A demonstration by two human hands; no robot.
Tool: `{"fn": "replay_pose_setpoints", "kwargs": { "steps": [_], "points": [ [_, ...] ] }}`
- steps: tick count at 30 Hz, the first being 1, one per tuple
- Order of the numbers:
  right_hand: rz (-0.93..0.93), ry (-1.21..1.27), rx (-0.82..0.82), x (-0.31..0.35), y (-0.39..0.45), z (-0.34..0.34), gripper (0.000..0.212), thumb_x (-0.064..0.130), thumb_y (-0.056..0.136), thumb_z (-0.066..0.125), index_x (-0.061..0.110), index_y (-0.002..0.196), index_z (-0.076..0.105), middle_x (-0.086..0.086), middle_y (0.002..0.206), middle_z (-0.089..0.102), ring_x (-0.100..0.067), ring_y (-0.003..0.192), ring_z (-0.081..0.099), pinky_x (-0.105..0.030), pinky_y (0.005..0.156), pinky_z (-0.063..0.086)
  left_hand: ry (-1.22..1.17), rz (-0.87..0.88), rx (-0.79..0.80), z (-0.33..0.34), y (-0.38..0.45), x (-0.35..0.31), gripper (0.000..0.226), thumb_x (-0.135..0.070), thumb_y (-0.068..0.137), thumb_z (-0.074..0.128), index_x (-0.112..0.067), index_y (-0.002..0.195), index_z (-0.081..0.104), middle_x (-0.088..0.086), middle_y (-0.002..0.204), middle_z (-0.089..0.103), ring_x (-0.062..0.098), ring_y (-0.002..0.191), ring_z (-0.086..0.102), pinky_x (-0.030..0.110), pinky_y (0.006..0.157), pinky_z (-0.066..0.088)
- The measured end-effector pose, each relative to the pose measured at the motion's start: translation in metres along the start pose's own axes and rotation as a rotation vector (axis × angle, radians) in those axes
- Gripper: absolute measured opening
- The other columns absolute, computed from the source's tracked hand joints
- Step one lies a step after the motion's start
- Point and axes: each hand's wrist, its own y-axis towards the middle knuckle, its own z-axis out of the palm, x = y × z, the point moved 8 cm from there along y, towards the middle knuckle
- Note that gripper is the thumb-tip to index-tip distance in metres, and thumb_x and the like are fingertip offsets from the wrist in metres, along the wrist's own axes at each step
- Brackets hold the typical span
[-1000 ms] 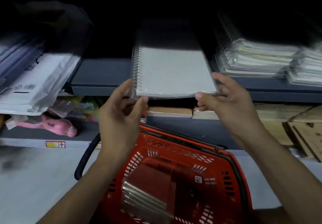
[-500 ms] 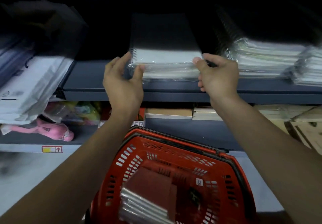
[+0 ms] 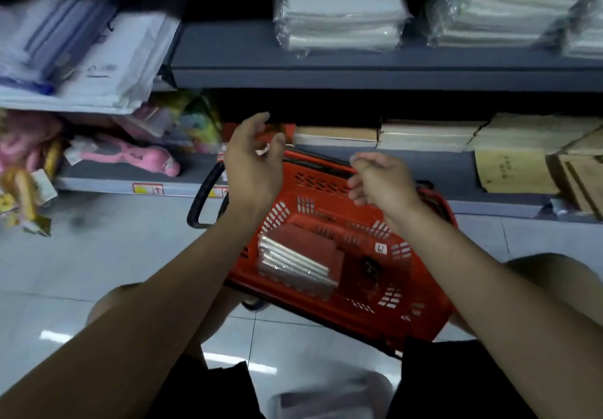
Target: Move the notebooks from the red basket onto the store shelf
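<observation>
Red basket (image 3: 421, 307), wrapped notebooks (image 3: 295, 263) inside

2 hands show, a left hand (image 3: 253, 160) and a right hand (image 3: 381, 178), both empty with fingers loosely spread above 1 red basket (image 3: 421, 317). Inside the basket lies 1 stack of wrapped notebooks (image 3: 298, 262); about 4 edges show, the exact number unclear. Above the basket, the upper shelf (image 3: 359, 74) carries 1 wrapped notebook stack (image 3: 339, 20) directly over it and 1 more stack (image 3: 499, 10) to the right. Left of the basket lies 1 pink toy (image 3: 130, 157).
</observation>
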Motion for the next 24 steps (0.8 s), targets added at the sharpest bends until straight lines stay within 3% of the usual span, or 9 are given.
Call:
{"fn": "replay_pose_setpoints", "kwargs": {
  "steps": [2, 5, 7, 10, 12, 16, 18, 21, 24],
  "points": [
    [0.083, -0.045, 0.053, -0.034, -0.010, 0.011, 0.012, 0.022, 0.101, 0.056, 0.018, 0.097, 0.067, -0.007, 0.071, 0.063, -0.018, 0.050, 0.057, -0.025, 0.048, 0.047, 0.011, -0.047, 0.034, 0.001, -0.017, 0.021, 0.026, -0.011, 0.096, 0.064, -0.004, 0.121, 0.065, 0.001, 0.112, 0.067, 0.014, 0.096, 0.064, 0.000, 0.076, 0.042],
    [0.223, -0.072, 0.081, -0.082, -0.011, 0.023, 0.017, 0.024, 0.100, 0.059, 0.020, 0.084, 0.063, -0.006, 0.068, 0.064, -0.017, 0.049, 0.057, -0.025, 0.048, 0.048, 0.069, -0.168, 0.125, 0.012, -0.038, 0.062, 0.023, -0.015, 0.096, 0.065, -0.006, 0.118, 0.066, 0.002, 0.109, 0.069, 0.015, 0.097, 0.065, 0.010, 0.081, 0.049],
    [0.303, -0.096, 0.093, -0.112, -0.010, 0.029, 0.016, 0.025, 0.100, 0.060, 0.016, 0.087, 0.064, -0.007, 0.070, 0.065, -0.018, 0.054, 0.060, -0.028, 0.054, 0.052, 0.120, -0.273, 0.183, 0.021, -0.051, 0.091, 0.025, -0.016, 0.095, 0.066, -0.010, 0.119, 0.067, 0.003, 0.114, 0.071, 0.020, 0.105, 0.067, 0.020, 0.087, 0.051],
    [0.438, -0.109, 0.081, -0.161, -0.006, 0.038, 0.017, 0.026, 0.099, 0.062, 0.009, 0.099, 0.068, -0.008, 0.075, 0.066, -0.020, 0.060, 0.061, -0.032, 0.060, 0.055, 0.248, -0.392, 0.337, 0.035, -0.070, 0.126, 0.035, -0.017, 0.095, 0.066, -0.010, 0.129, 0.062, 0.008, 0.126, 0.070, 0.024, 0.116, 0.066, 0.015, 0.087, 0.043],
    [0.513, -0.098, 0.072, -0.189, -0.006, 0.047, 0.023, 0.025, 0.096, 0.065, 0.005, 0.107, 0.070, -0.009, 0.082, 0.069, -0.022, 0.066, 0.064, -0.034, 0.063, 0.056, 0.350, -0.441, 0.450, 0.042, -0.080, 0.148, 0.037, -0.017, 0.096, 0.064, -0.010, 0.131, 0.058, 0.010, 0.124, 0.070, 0.027, 0.113, 0.068, 0.019, 0.087, 0.043],
    [0.575, -0.097, 0.025, -0.223, 0.000, 0.060, 0.028, 0.025, 0.093, 0.069, 0.012, 0.117, 0.071, -0.005, 0.111, 0.070, -0.026, 0.105, 0.066, -0.034, 0.090, 0.051, 0.517, -0.527, 0.610, 0.050, -0.094, 0.195, 0.037, -0.033, 0.095, 0.056, -0.007, 0.121, 0.059, 0.013, 0.114, 0.072, 0.033, 0.098, 0.071, 0.037, 0.089, 0.058],
    [0.600, -0.086, -0.020, -0.231, 0.005, 0.063, 0.030, 0.026, 0.091, 0.070, 0.013, 0.118, 0.071, -0.004, 0.113, 0.068, -0.026, 0.110, 0.065, -0.038, 0.098, 0.052, 0.567, -0.561, 0.687, 0.058, -0.098, 0.209, 0.039, -0.036, 0.096, 0.053, -0.007, 0.122, 0.059, 0.016, 0.116, 0.071, 0.037, 0.099, 0.070, 0.039, 0.087, 0.058],
    [0.667, -0.069, -0.034, -0.247, 0.011, 0.072, 0.032, 0.026, 0.088, 0.072, 0.014, 0.118, 0.071, 0.000, 0.112, 0.068, -0.024, 0.108, 0.066, -0.032, 0.091, 0.053, 0.607, -0.579, 0.706, 0.065, -0.099, 0.214, 0.036, -0.026, 0.100, 0.056, -0.002, 0.126, 0.061, 0.020, 0.125, 0.068, 0.038, 0.113, 0.065, 0.034, 0.088, 0.048],
    [0.719, -0.110, -0.062, -0.264, 0.017, 0.071, 0.043, 0.031, 0.081, 0.075, 0.009, 0.118, 0.071, -0.006, 0.118, 0.070, -0.025, 0.109, 0.067, -0.030, 0.084, 0.052, 0.567, -0.559, 0.596, 0.065, -0.094, 0.216, 0.032, -0.026, 0.094, 0.063, -0.002, 0.114, 0.070, 0.017, 0.117, 0.073, 0.034, 0.109, 0.069, 0.031, 0.086, 0.049]
  ]
}}
